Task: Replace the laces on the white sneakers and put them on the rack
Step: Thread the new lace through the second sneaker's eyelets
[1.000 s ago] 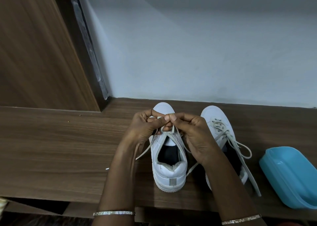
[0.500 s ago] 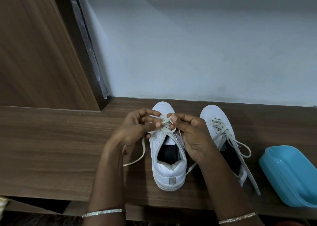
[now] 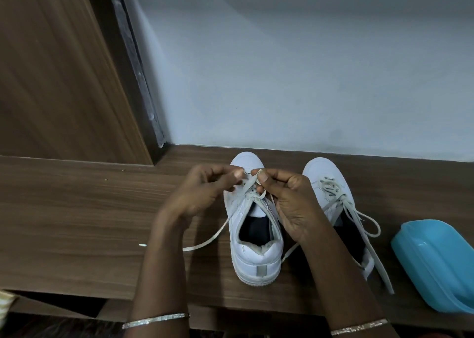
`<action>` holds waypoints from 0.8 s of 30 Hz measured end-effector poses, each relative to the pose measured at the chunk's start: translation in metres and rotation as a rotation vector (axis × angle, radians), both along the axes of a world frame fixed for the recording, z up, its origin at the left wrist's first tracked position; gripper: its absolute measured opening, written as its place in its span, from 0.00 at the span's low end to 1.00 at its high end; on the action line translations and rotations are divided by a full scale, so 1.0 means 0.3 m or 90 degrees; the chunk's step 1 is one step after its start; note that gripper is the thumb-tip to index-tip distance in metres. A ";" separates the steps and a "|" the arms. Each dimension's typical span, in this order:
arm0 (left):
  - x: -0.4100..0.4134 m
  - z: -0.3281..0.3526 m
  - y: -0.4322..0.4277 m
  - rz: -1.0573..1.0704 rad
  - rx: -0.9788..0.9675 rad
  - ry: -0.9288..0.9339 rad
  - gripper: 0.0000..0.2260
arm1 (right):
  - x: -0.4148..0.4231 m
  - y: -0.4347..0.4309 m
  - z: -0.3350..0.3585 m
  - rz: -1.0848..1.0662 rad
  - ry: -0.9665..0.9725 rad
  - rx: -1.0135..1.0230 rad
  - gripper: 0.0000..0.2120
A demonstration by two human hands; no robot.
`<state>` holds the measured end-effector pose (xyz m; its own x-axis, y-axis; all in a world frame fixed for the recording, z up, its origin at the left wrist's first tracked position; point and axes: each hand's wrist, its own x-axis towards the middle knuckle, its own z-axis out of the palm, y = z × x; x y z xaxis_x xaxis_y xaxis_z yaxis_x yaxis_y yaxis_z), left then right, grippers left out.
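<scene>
Two white sneakers stand side by side on a wooden surface [image 3: 77, 222], toes toward the wall. The left sneaker [image 3: 254, 255] sits between my hands. Its pale lace [image 3: 252, 184] is pinched over the eyelets by my left hand [image 3: 202, 194] and my right hand [image 3: 287, 204]. One loose lace end [image 3: 207, 240] trails left across the wood. The right sneaker [image 3: 325, 181] stands partly behind my right forearm, with its lace [image 3: 369, 225] hanging loose over the side.
A turquoise plastic container [image 3: 433, 266] lies at the right edge, close to the right sneaker. A pale wall [image 3: 282, 68] rises behind the shoes and a wooden panel [image 3: 51, 68] stands at the left. The surface's front edge runs just below my wrists.
My left hand has shifted left and then back up to the lace, pulling it. The loose lace end now lies farther out to the left on the wood.
</scene>
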<state>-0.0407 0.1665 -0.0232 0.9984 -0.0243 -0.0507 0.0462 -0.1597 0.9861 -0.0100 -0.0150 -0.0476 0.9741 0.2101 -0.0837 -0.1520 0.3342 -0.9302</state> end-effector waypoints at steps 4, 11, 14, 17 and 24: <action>0.014 -0.007 -0.074 -0.027 -0.091 0.004 0.10 | 0.000 -0.001 0.002 -0.003 -0.021 -0.002 0.05; 0.035 -0.023 -0.090 0.084 -0.083 -0.012 0.08 | -0.007 0.002 0.009 -0.034 -0.013 -0.030 0.06; 0.039 -0.024 -0.090 0.091 -0.029 -0.058 0.06 | -0.009 0.014 0.014 -0.061 0.015 -0.031 0.07; 0.048 -0.025 -0.092 0.087 0.036 -0.112 0.05 | -0.008 0.022 0.017 -0.080 0.046 -0.025 0.07; 0.040 -0.031 -0.077 0.071 0.191 -0.187 0.09 | -0.002 0.017 0.018 -0.119 0.088 -0.009 0.03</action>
<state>-0.0287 0.1435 -0.0325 0.9672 0.0570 0.2476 -0.1963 -0.4513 0.8705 -0.0106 -0.0100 -0.0421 0.9751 0.0251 -0.2204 -0.2147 0.3557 -0.9096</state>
